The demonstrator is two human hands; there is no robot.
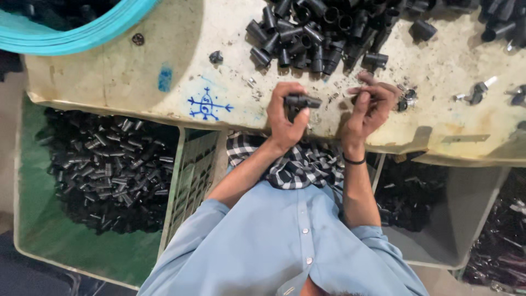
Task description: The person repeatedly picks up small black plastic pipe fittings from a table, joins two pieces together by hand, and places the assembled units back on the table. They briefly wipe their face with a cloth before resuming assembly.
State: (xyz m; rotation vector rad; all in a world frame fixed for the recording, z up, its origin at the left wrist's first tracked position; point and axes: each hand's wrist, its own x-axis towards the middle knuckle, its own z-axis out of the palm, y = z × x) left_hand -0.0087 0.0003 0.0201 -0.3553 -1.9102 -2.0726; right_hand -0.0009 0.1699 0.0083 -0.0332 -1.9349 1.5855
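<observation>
Left hand, just below the pile of black tubes on the worktable, pinches a black tubular fitting; right hand, below-right of the pile, closes its fingers on something too small to identify.

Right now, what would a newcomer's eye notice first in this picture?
Probably the two hands at the table's near edge: the left hand pinches a small black plastic fitting, the right hand works beside it. Then the heap of black tubes above them, and the green crate of similar parts at lower left.
</observation>
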